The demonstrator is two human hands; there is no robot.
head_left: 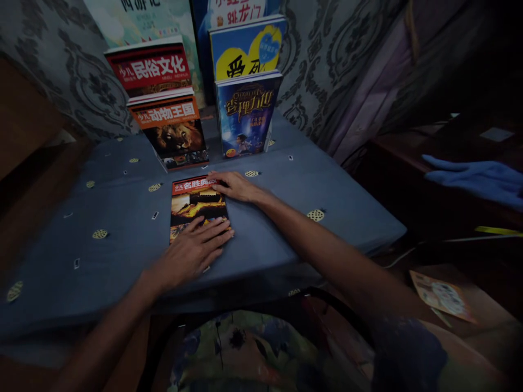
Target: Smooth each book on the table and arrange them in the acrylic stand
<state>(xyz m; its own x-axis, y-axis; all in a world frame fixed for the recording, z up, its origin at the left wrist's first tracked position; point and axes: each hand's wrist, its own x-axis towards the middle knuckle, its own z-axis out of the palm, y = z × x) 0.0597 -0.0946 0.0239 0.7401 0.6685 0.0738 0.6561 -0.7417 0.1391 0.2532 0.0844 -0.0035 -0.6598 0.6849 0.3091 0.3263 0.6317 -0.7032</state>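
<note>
A book with a red title band and a golden picture (198, 202) lies flat on the blue tablecloth. My left hand (196, 245) rests across its lower edge, fingers stretched out and a little apart. At its upper right corner lies my right hand (235, 186), flat with the fingers extended over the cover. Just behind stands an orange book with a lion on it (174, 130), with a red book (155, 71) behind that one. To their right, a dark blue book (245, 117) stands in front of a blue and yellow book (247, 49).
The blue tablecloth (122, 218) has a pineapple print. Tall books, including a pale green one (143, 22), lean near the patterned wall covering (310, 54). At the right are a blue glove (478, 177) and an orange printed sheet or booklet (443, 294) on a lower surface.
</note>
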